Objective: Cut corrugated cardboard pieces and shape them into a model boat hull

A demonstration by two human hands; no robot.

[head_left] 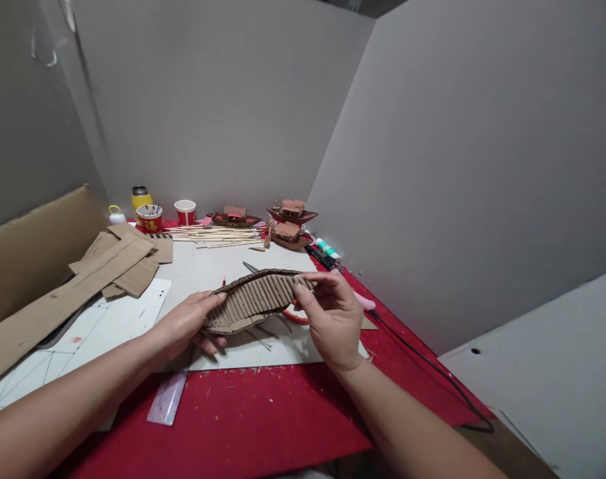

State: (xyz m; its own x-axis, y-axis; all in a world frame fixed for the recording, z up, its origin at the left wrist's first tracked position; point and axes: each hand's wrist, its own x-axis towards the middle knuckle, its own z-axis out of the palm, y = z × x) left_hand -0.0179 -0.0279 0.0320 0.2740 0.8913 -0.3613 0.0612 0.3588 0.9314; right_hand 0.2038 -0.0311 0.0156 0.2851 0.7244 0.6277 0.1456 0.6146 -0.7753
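Note:
A small cardboard boat hull (257, 298) with ridged corrugated lining is held in the air between both hands, over a white board (283, 349). My left hand (195, 319) grips its left end, thumb on the near inner side and fingers beneath. My right hand (332, 309) pinches its right end between thumb and fingers. Behind the hull, partly hidden, lie scissors; a blade (250, 267) and an orange-red handle (297, 318) show. Thin dark strips (260, 342) lie on the board below.
Cardboard pieces (128, 259) lie at left by a clear ruler (167, 399). At the back stand paper cups (185, 211), a yellow bottle (141, 197), wooden sticks (217, 234) and finished model boats (287, 233). A glue tube (327, 249) and a black cord (432, 362) are at right.

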